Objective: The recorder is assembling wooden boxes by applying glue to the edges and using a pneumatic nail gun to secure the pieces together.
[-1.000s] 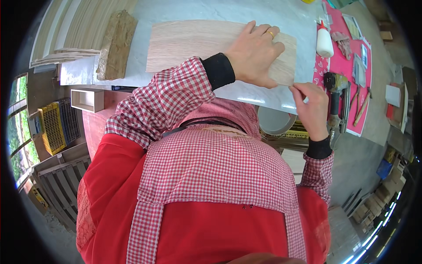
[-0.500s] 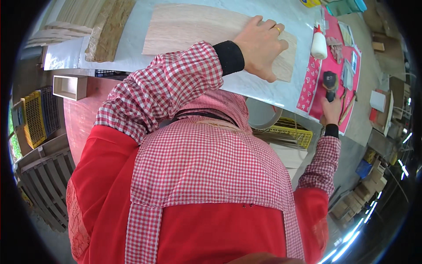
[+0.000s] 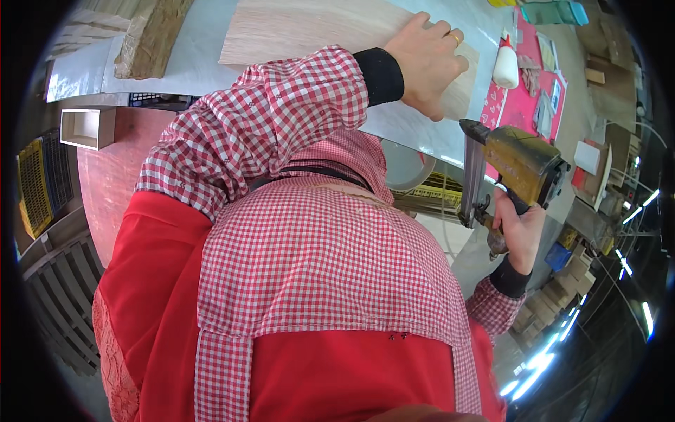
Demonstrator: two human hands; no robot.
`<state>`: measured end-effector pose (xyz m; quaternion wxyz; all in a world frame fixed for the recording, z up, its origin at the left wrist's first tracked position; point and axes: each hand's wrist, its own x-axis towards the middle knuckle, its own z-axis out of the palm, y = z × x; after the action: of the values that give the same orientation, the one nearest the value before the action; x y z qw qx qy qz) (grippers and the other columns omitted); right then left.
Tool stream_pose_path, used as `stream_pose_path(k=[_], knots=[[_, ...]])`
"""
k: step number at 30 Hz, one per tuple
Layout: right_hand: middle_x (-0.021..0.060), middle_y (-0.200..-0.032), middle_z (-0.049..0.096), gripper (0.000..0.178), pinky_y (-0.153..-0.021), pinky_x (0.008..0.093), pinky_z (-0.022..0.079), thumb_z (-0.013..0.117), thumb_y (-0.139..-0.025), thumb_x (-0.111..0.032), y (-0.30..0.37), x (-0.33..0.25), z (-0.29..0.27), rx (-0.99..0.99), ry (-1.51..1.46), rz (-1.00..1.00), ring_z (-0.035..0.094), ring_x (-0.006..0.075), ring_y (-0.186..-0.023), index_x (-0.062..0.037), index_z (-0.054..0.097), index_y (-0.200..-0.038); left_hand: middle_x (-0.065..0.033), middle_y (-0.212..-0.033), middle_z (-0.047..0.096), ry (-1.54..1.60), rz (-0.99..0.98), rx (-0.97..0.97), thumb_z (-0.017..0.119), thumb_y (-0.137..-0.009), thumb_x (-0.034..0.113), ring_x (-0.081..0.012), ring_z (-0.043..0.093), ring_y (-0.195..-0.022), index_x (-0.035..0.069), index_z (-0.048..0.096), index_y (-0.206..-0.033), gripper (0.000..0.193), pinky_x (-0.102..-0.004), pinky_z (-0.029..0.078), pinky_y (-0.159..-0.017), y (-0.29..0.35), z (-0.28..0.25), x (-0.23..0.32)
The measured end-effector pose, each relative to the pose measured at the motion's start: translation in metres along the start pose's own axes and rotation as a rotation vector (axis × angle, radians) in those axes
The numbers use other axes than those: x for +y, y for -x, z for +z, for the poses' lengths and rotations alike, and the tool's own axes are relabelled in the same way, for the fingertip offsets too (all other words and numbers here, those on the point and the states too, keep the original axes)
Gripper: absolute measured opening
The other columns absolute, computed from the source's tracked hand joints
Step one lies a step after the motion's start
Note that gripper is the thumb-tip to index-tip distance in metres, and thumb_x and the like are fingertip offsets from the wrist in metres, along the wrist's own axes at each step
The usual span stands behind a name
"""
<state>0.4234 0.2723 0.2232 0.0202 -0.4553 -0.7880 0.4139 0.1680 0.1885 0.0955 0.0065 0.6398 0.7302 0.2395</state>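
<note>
A pale wooden board (image 3: 302, 32) lies flat on the light worktable (image 3: 190, 60). My left hand (image 3: 427, 69) rests on the board's right part with its fingers spread, a ring on one of them. At the right, my right hand (image 3: 522, 228) is wrapped round the handle of a yellowish-brown and black pneumatic nail gun (image 3: 524, 160). The nail gun is lifted in front of the table's right edge, its dark nose and magazine toward the board. Between the board and the pink mat stands or lies a white glue bottle (image 3: 505, 67) with a red tip; I cannot tell which.
The pink mat (image 3: 527, 98) carries a crumpled cloth (image 3: 529, 74) and flat packets. A thick wood block (image 3: 151, 39) and stacked thin boards (image 3: 88, 32) are at the far left. Below them sits a small open wooden box (image 3: 88, 128). Yellow crates (image 3: 35, 184) stand at left.
My right hand has raised the nail gun off the pink mat and brought it nearer, turning it sideways. The left hand stays on the board; the whole view has shifted slightly.
</note>
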Motion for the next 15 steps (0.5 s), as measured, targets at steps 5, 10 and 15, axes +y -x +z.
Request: stream_pose_path(k=[5, 10, 15], knots=[[0.0021, -0.081, 0.063, 0.032, -0.041, 0.0221, 0.041, 0.074, -0.086, -0.009, -0.003, -0.005, 0.003, 0.004, 0.016, 0.059, 0.051, 0.0062, -0.049, -0.0005, 0.058, -0.113, -0.0233, -0.134, 0.053, -0.003, -0.010, -0.029, 0.080, -0.059, 0.047, -0.0339, 0.048, -0.128, 0.008, 0.070, -0.110, 0.065, -0.0524, 0.032, -0.107, 0.002, -0.002, 0.001], [-0.0015, -0.068, 0.057, 0.023, -0.042, 0.0225, 0.036, 0.072, -0.091, -0.015, 0.005, -0.009, 0.017, 0.025, -0.029, 0.048, 0.047, 0.0052, -0.047, -0.0010, 0.061, -0.106, -0.0231, -0.134, 0.053, 0.001, 0.000, -0.011, 0.080, -0.059, 0.047, -0.0338, 0.048, -0.128, 0.009, 0.070, -0.111, 0.065, -0.0523, 0.032, -0.108, 0.002, 0.001, 0.000], [-0.0029, -0.063, 0.055, 0.020, -0.042, 0.0224, 0.034, 0.072, -0.092, -0.017, 0.010, -0.013, 0.027, 0.058, -0.118, 0.034, 0.045, 0.0048, -0.045, -0.0011, 0.063, -0.099, -0.0188, -0.125, 0.058, -0.031, 0.036, 0.100, 0.081, -0.057, 0.048, -0.0319, 0.053, -0.118, 0.011, 0.071, -0.109, 0.065, -0.0535, 0.034, -0.099, 0.000, 0.010, -0.003]])
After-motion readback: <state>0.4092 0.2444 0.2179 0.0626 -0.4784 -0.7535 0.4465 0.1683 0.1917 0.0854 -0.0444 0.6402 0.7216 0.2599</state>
